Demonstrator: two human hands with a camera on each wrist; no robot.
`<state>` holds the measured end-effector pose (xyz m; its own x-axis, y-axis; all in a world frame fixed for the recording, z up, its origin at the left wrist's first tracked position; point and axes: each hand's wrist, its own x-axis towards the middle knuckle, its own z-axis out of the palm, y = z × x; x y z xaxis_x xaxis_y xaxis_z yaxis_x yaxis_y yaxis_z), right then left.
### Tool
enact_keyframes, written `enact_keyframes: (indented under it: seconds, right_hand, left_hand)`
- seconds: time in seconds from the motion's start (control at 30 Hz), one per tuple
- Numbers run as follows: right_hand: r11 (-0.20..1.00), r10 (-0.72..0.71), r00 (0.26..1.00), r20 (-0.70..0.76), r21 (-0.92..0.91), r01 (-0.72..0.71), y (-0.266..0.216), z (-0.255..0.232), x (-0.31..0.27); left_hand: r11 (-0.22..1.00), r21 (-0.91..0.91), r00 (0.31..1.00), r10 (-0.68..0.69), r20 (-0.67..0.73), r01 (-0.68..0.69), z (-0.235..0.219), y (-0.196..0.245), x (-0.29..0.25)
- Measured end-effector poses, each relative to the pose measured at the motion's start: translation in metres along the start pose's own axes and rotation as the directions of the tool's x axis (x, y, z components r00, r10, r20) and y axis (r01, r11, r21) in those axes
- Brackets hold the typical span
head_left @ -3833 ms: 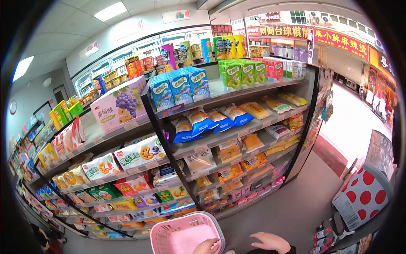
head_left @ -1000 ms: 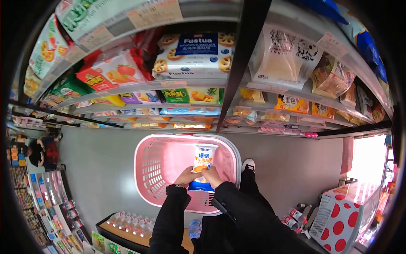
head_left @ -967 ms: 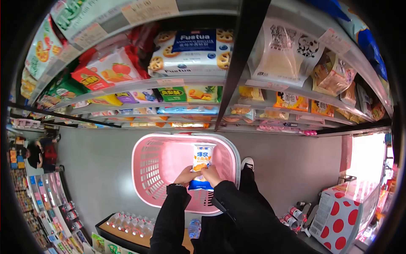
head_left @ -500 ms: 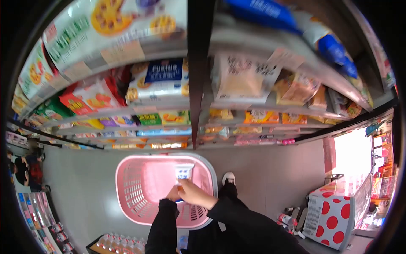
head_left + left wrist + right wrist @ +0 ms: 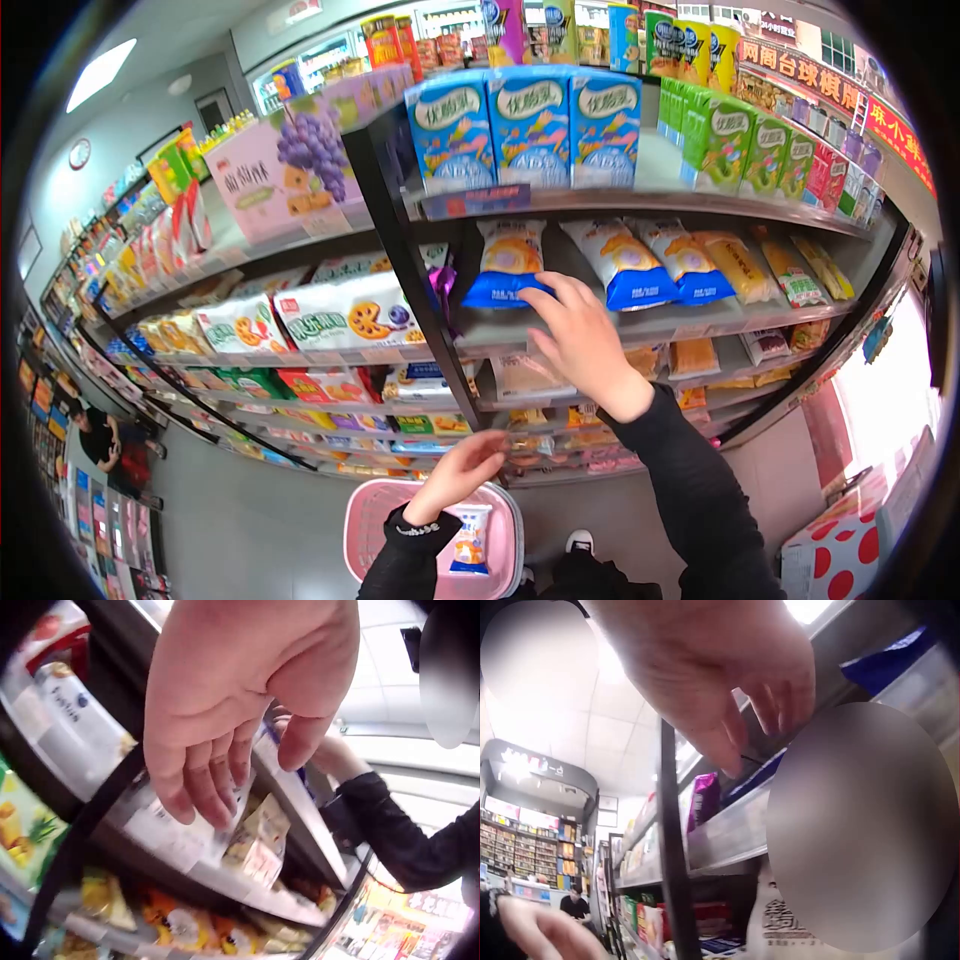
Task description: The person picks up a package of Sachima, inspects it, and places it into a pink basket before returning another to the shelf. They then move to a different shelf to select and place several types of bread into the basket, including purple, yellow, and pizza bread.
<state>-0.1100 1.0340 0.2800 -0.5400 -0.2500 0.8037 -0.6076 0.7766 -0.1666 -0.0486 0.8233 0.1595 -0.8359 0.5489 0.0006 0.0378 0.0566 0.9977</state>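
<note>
My right hand [image 5: 578,340] reaches up to a grocery shelf, fingers spread and relaxed, gripping nothing; its fingertips [image 5: 545,293] sit at the lower edge of a blue-and-white snack bag [image 5: 503,262] that leans on the shelf directly beyond them. Whether they touch the bag, I cannot tell from the head view. Just to the right of that hand stand two more snack bags of the same kind [image 5: 648,262], and above it a row of blue drink cartons [image 5: 527,128] lines the next shelf up, with green cartons [image 5: 742,145] further right.

My left hand [image 5: 458,477] hangs lower, below and left of the right, palm loose and fingers lightly curved around nothing; the left wrist view shows the same hand [image 5: 240,705] open in front of shelved packets [image 5: 255,840]. Directly beneath it sits a pink shopping basket [image 5: 365,530] on the floor, and inside the basket, just under the left wrist, lies one snack bag with a blue base [image 5: 468,541].

A black upright post [image 5: 400,250] of the shelving runs just left of both hands. Beyond it, to the left, lie cookie packs [image 5: 345,318].
</note>
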Motion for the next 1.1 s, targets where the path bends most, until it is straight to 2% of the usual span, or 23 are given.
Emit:
enact_keyframes:
  seconds: [0.03, 0.07, 0.13, 0.23, 0.27, 0.33, 0.37, 0.43, 0.47, 0.57, 0.7, 0.8, 0.87, 0.93, 0.97, 1.03, 1.1]
  right_hand:
    - [0.997, -0.046, 0.999, -0.015, -0.058, 0.045, 0.008, 0.005, 0.006]
    - [0.997, -0.050, 0.998, -0.032, -0.054, 0.049, 0.015, 0.010, 0.009]
    - [0.996, 0.016, 0.981, 0.195, -0.090, 0.001, 0.025, 0.016, 0.014]
    - [0.997, 0.026, 0.989, 0.146, -0.077, -0.015, 0.030, 0.014, 0.019]
    - [0.997, 0.026, 0.989, 0.144, -0.075, -0.016, 0.030, 0.009, 0.019]
    - [1.000, 0.005, 1.000, -0.012, 0.012, -0.004, 0.026, -0.007, 0.018]
    - [1.000, 0.006, 1.000, -0.008, 0.015, -0.005, 0.023, -0.015, 0.016]
    - [0.998, -0.028, 0.997, -0.071, 0.048, 0.032, 0.014, -0.031, 0.005]
    - [0.995, -0.007, 1.000, -0.025, 0.103, 0.009, 0.008, -0.039, -0.003]
    - [0.994, -0.037, 0.999, 0.002, 0.101, 0.036, -0.007, -0.059, -0.027]
    - [0.995, -0.055, 0.997, 0.046, 0.088, 0.051, -0.020, -0.072, -0.057]
    - [0.994, -0.075, 0.995, 0.062, 0.086, 0.070, -0.036, -0.084, -0.081]
    - [0.963, -0.003, 0.989, 0.148, 0.268, -0.037, -0.053, -0.093, -0.099]
    - [0.868, 0.091, 0.978, 0.186, 0.467, -0.169, -0.062, -0.092, -0.129]
    - [0.805, 0.214, 0.964, 0.155, 0.531, -0.264, -0.071, -0.086, -0.145]
    - [0.664, 0.416, 0.862, 0.289, 0.551, -0.505, -0.082, -0.072, -0.173]
    - [0.350, 0.458, 0.705, 0.542, 0.618, -0.704, -0.092, -0.052, -0.195]
  left_hand:
    - [0.992, -0.121, 0.999, 0.046, -0.022, -0.048, 0.006, 0.025, 0.009]
    - [0.984, -0.166, 0.998, 0.052, -0.041, -0.058, 0.008, 0.045, 0.018]
    - [0.968, -0.232, 0.992, 0.076, -0.097, -0.097, 0.010, 0.063, 0.036]
    - [0.927, -0.370, 0.979, -0.009, -0.204, -0.068, 0.016, 0.076, 0.057]
    - [0.928, -0.367, 0.979, -0.009, -0.205, -0.068, 0.017, 0.080, 0.061]
    - [0.785, -0.603, 0.978, 0.013, -0.208, -0.139, 0.019, 0.087, 0.069]
    - [0.784, -0.605, 0.978, 0.008, -0.211, -0.137, 0.020, 0.092, 0.073]
    - [0.519, -0.849, 0.995, 0.063, -0.077, -0.098, 0.021, 0.101, 0.079]
    - [0.506, -0.856, 0.993, 0.102, -0.063, -0.106, 0.021, 0.100, 0.083]
    - [0.474, -0.874, 0.991, 0.122, -0.056, -0.108, 0.029, 0.107, 0.078]
    - [0.646, -0.762, 0.999, -0.019, -0.051, -0.026, 0.041, 0.094, 0.060]
    - [0.719, -0.691, 0.994, 0.113, 0.008, -0.076, 0.049, 0.092, 0.044]
    - [0.739, -0.665, 0.991, 0.131, -0.011, -0.105, 0.055, 0.079, 0.022]
    - [0.789, -0.606, 0.994, 0.105, -0.032, -0.103, 0.058, 0.058, -0.007]
    - [0.802, -0.591, 0.996, 0.088, -0.024, -0.085, 0.059, 0.052, -0.022]
    - [0.806, -0.589, 0.997, -0.020, 0.079, 0.063, 0.053, 0.031, -0.057]
    - [0.768, -0.602, 0.975, -0.195, 0.109, 0.221, 0.049, 0.015, -0.094]
